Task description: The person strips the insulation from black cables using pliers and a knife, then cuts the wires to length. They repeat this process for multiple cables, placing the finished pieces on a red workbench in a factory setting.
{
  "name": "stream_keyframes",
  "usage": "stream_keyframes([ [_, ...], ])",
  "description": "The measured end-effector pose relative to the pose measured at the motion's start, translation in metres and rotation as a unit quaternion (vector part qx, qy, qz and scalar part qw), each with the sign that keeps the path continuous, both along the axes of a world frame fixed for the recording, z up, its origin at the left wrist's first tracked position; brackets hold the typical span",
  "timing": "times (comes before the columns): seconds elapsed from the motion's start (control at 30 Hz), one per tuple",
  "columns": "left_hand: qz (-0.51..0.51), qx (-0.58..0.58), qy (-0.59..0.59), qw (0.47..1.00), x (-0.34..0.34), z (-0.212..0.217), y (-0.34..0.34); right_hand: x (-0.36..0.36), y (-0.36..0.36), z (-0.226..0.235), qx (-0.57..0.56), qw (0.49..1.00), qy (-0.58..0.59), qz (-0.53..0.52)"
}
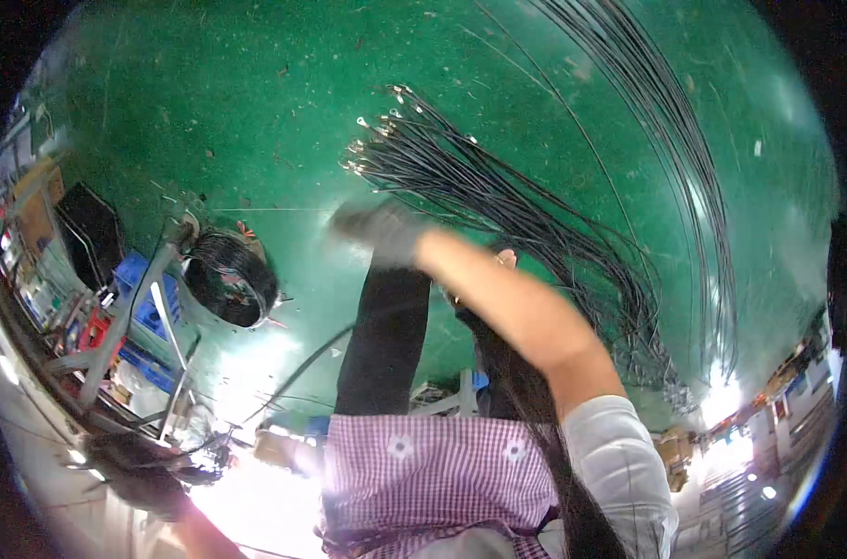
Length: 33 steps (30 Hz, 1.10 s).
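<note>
My right hand point(377, 229), in a dark grey glove, reaches across above my dark-trousered leg and is smeared by motion. It is just below the ring-terminal ends of a thick bundle of black cables point(498, 191) lying on the green floor. Whether it touches them, or holds anything, I cannot tell. At the lower left, my left hand point(142, 477) wears a dark glove beside a dark tangled cluster point(206, 461). A black cable point(298, 377) curves down toward that cluster. The left fingers are too dark to make out.
Another long bundle of thin black cables point(689, 168) curves along the floor at the right. A coil of black wire point(228, 278) stands at the left, near a blue crate point(149, 296) and a metal frame point(125, 326). A purple checked apron point(442, 466) covers my lap.
</note>
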<state>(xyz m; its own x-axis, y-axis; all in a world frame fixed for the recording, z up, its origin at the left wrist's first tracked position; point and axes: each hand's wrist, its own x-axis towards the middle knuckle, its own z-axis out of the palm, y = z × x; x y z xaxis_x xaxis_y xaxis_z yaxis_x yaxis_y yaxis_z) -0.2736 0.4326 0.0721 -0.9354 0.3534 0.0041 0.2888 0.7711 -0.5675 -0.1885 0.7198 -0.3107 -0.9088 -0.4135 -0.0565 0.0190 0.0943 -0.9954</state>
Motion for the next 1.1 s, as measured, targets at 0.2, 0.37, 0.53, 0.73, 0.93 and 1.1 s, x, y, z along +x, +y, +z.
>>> stream_keyframes([
  [0.2, 0.328, 0.385, -0.383, 0.773, 0.187, -0.198, 0.051, 0.02, 0.274, -0.237, 0.682, 0.654, -0.298, -0.134],
  [0.37, 0.192, 0.429, -0.519, 0.714, 0.19, -0.218, 0.071, -0.039, 0.269, -0.222, 0.653, 0.659, -0.332, -0.169],
  [0.53, 0.185, 0.593, -0.327, 0.712, 0.143, -0.213, 0.126, -0.011, 0.215, -0.226, 0.591, 0.793, -0.125, -0.083],
  [0.73, 0.322, 0.668, -0.231, 0.63, 0.187, -0.191, 0.123, -0.111, 0.089, 0.063, 0.047, 0.966, -0.213, -0.14],
  [0.93, 0.272, 0.765, -0.144, 0.566, 0.175, -0.024, 0.072, -0.099, 0.055, 0.416, 0.148, 0.98, -0.129, -0.03],
  [1.1, 0.279, 0.813, 0.123, 0.496, 0.122, 0.174, 0.045, -0.057, 0.025, 0.612, 0.016, 0.994, -0.076, -0.082],
])
